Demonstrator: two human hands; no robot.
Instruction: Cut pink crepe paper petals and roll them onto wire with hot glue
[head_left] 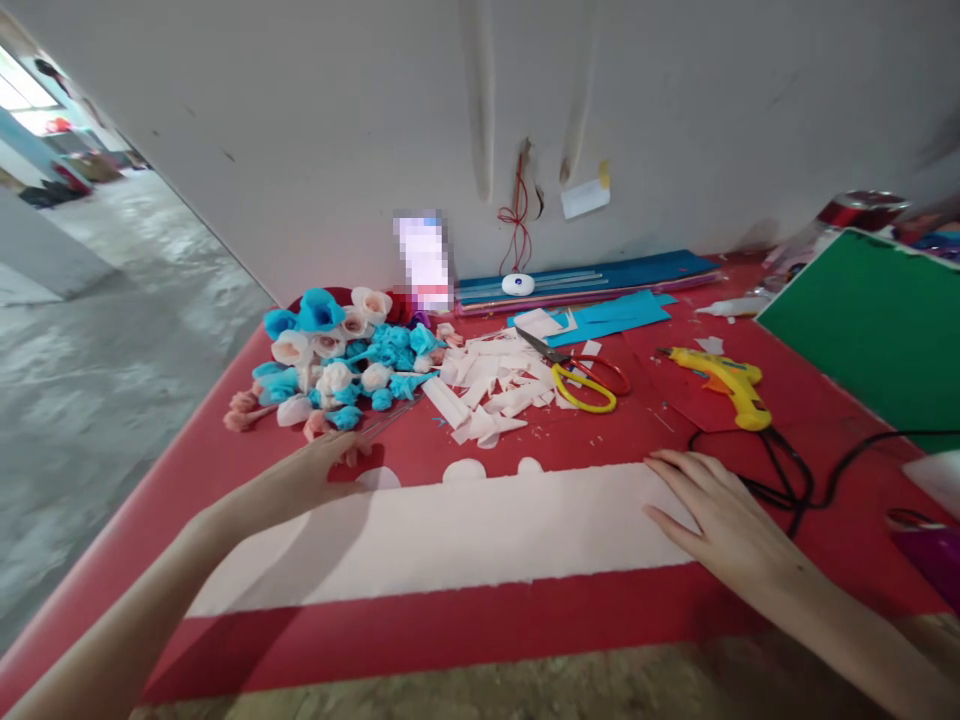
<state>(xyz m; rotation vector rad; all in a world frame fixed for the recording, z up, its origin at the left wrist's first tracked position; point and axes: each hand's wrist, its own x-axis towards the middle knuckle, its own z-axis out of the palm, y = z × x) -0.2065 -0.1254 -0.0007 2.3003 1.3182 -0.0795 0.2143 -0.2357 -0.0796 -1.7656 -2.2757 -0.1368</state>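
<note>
A long strip of pale pink crepe paper [480,535] lies flat across the red tabletop in front of me. My right hand [705,505] rests on its right end, fingers stretched and thumb apart. Over the strip's upper left edge is my left hand [341,468], its fingers slightly bent, thumb apart and nothing visible in them. Beside that hand, a pale round piece [379,479] shows along the far edge of the strip. Two more rounded pale pieces, one in the middle [464,471] and a smaller one [529,466], also stick out there.
Blue, white and pink paper flowers [352,350] are heaped at the back left. Pale paper scraps [495,385] lie beside scissors [585,390] with red and yellow handles. A yellow glue gun [724,380] with a black cord [799,490] and a green board [862,320] stand right.
</note>
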